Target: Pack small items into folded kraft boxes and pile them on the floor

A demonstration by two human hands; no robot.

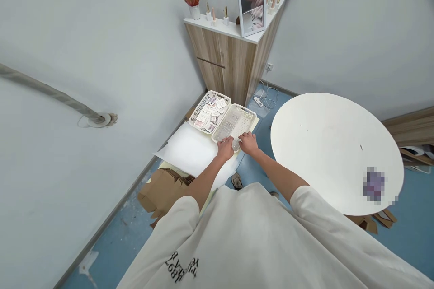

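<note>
My left hand [225, 148] is closed, fingers bent down, at the near end of a white plastic basket [252, 123]. Close by on the right, my right hand [248, 142] is also closed, its fingertips pinched downward. Between the two hands shows a small clear plastic piece [236, 145] that both seem to grip; its exact shape is hard to make out. A row of thin clear plastic cases [228, 123] fills the left side of this basket. Touching it on the left, a second white basket [191, 119] holds many small printed packets [210, 112].
White sheets [190, 149] and flattened cardboard [164, 192] lie on the blue floor. A round white table [325, 144] stands at right, with a blurred-out item on it. Behind the baskets is a wooden cabinet [227, 65] bearing a plant, small bottles and picture frames. A power strip [258, 101] lies beside it.
</note>
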